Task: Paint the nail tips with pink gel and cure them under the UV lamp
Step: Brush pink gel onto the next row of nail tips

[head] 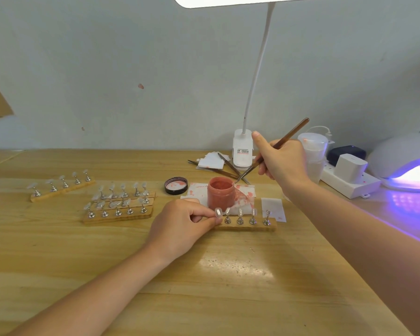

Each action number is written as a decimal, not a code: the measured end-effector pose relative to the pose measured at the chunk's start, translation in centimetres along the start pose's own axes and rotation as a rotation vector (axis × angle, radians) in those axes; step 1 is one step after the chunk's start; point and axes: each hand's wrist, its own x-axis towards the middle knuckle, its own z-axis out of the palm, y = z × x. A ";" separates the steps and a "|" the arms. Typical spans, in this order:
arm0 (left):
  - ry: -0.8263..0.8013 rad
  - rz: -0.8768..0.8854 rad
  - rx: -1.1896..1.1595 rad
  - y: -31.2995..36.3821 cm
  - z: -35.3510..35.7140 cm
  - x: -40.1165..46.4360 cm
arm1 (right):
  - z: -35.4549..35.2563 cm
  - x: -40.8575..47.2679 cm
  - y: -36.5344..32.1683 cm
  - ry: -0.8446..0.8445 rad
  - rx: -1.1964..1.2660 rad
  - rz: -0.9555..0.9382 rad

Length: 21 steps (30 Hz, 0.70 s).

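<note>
Far right on the wooden table (204,275), UV lamp (405,161) glowing violet. Centre, open jar of pink gel (220,193) on stained paper, just beyond the near wooden strip (246,226) of nail tips. Left hand (182,226) pinching the leftmost nail tip (218,211); right hand (283,158) gripping brush (272,151), bristles at the jar's rim.

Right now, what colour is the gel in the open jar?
Salmon pink, seen best in the head view: the jar stands open, with the brush tip at its rim.

Worktop (228,287): light wood with a smooth, semi-gloss finish. Nail stands (252,220), lower centre: shiny metal on a wooden strip (246,226), carrying clear glossy nail tips (240,211). Brush (286,137): glossy brown handle.
</note>
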 end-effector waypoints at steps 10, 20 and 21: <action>0.068 0.073 0.005 0.3 0.0 -0.3 | -1.3 -3.8 -1.1 -0.057 0.319 -0.273; 0.012 0.042 -0.221 0.6 -0.4 -0.4 | -3.0 -9.1 2.2 -0.126 0.121 -0.600; 0.000 0.040 -0.223 0.6 -0.4 -0.4 | -2.9 -9.3 2.3 -0.129 0.122 -0.579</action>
